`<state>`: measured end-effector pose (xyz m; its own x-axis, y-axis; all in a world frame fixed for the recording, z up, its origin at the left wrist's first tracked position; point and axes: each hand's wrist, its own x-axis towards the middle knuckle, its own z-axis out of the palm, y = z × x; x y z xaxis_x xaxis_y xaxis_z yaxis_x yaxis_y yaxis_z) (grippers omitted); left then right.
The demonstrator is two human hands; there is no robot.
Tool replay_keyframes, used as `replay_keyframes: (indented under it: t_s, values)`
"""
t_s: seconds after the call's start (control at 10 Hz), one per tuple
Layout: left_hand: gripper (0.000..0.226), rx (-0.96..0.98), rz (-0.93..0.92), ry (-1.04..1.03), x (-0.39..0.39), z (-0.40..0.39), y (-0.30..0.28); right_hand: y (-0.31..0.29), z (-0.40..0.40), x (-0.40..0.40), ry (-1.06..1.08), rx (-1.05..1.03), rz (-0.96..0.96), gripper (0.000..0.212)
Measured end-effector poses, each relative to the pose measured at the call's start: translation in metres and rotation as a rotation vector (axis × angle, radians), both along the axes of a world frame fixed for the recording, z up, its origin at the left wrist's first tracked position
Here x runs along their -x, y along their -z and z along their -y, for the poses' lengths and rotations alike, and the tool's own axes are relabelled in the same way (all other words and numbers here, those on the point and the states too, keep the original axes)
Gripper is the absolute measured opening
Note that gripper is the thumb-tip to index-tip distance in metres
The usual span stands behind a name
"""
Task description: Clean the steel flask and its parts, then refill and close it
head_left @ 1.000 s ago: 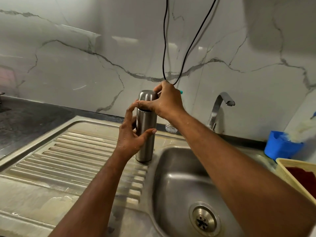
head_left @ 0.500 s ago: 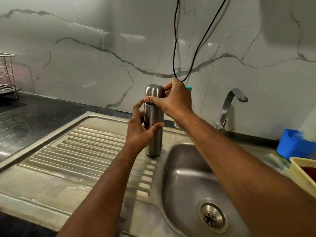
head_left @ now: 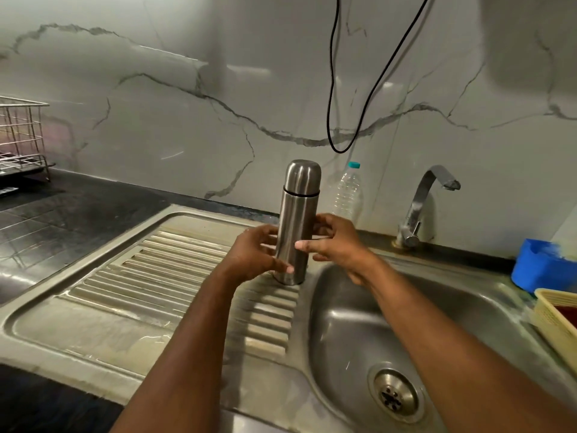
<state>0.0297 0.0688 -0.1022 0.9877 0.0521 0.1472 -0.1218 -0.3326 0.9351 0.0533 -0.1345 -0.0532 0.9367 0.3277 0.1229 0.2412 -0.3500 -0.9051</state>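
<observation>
The steel flask (head_left: 296,214) stands upright on the ribbed drainboard (head_left: 162,276), right at the edge of the sink basin, with its domed cap (head_left: 303,176) on. My left hand (head_left: 253,254) holds the lower body from the left, thumb across the front near the base. From the right, my right hand (head_left: 334,242) holds the middle of the body, with the thumb on the front and the fingers at the side. The cap is free of both hands.
A clear plastic bottle (head_left: 348,189) with a teal cap stands behind the flask by the wall. The tap (head_left: 418,207) rises over the sink basin (head_left: 359,323). A blue container (head_left: 543,264) and a yellow basket (head_left: 555,314) sit at right. A wire rack (head_left: 22,139) is at far left; a black cable (head_left: 340,120) hangs above.
My right hand has come off the cap and dropped to the flask's body. My left hand has slid lower on the flask. The flask stays upright in place.
</observation>
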Motion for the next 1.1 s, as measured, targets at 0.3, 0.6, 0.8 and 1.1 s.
replay_keyframes:
  t_s: [0.3, 0.6, 0.8, 1.1]
  values:
    - [0.07, -0.161, 0.121, -0.135, -0.017, 0.008, 0.021, 0.026, -0.023, -0.023, 0.066, -0.029, 0.169, 0.073]
    - [0.064, -0.278, 0.127, -0.22, -0.079, -0.005, 0.009, 0.024, -0.05, -0.083, 0.128, -0.015, 0.206, 0.071]
    - [0.06, -0.232, 0.091, -0.217, -0.104, -0.015, 0.022, 0.034, -0.064, -0.105, 0.133, -0.009, 0.236, 0.069]
    - [0.069, -0.272, 0.043, -0.206, -0.091, -0.008, 0.015, 0.025, -0.058, -0.089, 0.083, 0.086, 0.148, 0.073]
